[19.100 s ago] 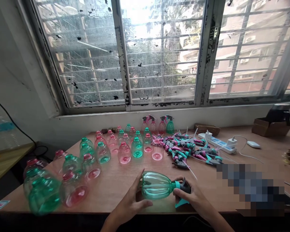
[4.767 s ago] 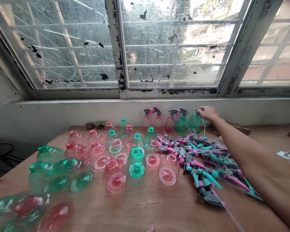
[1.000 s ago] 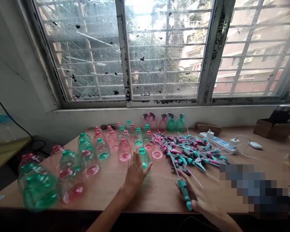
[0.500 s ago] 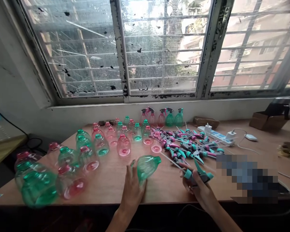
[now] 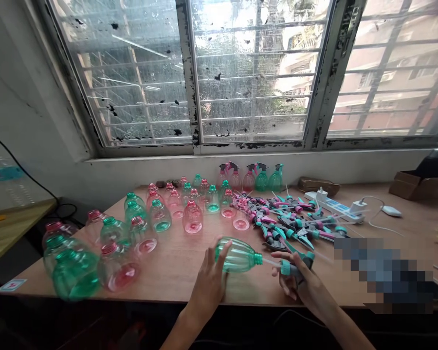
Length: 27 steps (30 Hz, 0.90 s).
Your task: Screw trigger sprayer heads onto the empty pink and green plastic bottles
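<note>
A clear green spray bottle (image 5: pixel 237 255) lies sideways above the front of the table, its threaded neck pointing right. My left hand (image 5: pixel 213 272) is closed around its base end. In my right hand (image 5: pixel 301 279) is a grey and teal trigger sprayer head (image 5: pixel 292 269), held with its teal collar towards the bottle. The sprayer's thin tube reaches into the bottle's neck, while the collar stays a short way off it. Beyond my right hand lies a pile of pink, teal and grey sprayer heads (image 5: pixel 277 218).
Several open pink and green bottles (image 5: pixel 160 216) stand on the left of the table (image 5: pixel 168 277). Complete spray bottles (image 5: pixel 262 180) line the wall below the window. A power strip (image 5: pixel 337 209), a cardboard box (image 5: pixel 409 184) and a blurred-out patch (image 5: pixel 383 272) are on the right.
The bottle has swung from tilted upwards to nearly level and moved right. My right hand has turned the sprayer head, and its tube has entered the bottle's neck. The view has shifted slightly.
</note>
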Motion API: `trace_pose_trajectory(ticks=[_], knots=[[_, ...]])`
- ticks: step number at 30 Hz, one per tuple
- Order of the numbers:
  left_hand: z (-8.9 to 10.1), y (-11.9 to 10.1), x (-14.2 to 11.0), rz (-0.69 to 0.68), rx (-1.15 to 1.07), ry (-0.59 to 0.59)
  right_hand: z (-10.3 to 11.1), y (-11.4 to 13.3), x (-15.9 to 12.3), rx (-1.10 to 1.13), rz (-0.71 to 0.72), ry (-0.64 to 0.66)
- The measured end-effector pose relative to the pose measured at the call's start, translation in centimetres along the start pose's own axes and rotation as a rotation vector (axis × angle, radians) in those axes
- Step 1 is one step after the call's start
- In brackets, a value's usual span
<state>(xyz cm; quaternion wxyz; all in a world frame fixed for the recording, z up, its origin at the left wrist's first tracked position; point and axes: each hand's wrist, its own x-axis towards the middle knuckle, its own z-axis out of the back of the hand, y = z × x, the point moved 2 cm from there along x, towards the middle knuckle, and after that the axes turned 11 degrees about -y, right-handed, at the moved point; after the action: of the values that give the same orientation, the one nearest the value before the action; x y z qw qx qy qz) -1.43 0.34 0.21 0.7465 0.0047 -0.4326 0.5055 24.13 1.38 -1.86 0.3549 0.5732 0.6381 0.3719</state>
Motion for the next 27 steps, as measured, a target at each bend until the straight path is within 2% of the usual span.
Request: trace_pose_trajectory(ticks=[3, 7, 12, 14, 16, 19, 23, 27], knots=[[0.2, -0.8, 0.1, -0.051, -0.029, 0.13, -0.5, -0.3, 0.2, -0.098, -0.008, -0.017], [0.9, -1.2, 0.1, 0.021, -0.21, 0.229, -1.0, -0.2, 0.2, -0.243, 0.065, -0.045], [1.3, 0.4, 0.3, 0.36, -0.613, 0.101, -1.1, -0.3, 0.5, -0.268, 0.101, 0.006], [1.1, 0.9, 0.8, 0.461, -0.681, 0.142, -1.2, -0.5, 0.8, -0.305, 0.106, -0.006], [1.1, 0.9, 1.2, 0.471, -0.662, 0.192, -1.3, -0.7, 1.2, -0.319, 0.116, -0.022], [1.4, 0.3, 1.5, 0.42, -0.58, 0.194, -1.5, -0.8, 1.5, -0.252, 0.137, -0.021], [1.7, -0.2, 1.1, 0.43, -0.545, 0.227, -1.1, -0.9, 1.4, -0.172, 0.139, -0.025], [1.7, -0.2, 0.9, 0.426, -0.535, 0.188, -0.8, -0.8, 0.9, -0.244, 0.141, -0.035]])
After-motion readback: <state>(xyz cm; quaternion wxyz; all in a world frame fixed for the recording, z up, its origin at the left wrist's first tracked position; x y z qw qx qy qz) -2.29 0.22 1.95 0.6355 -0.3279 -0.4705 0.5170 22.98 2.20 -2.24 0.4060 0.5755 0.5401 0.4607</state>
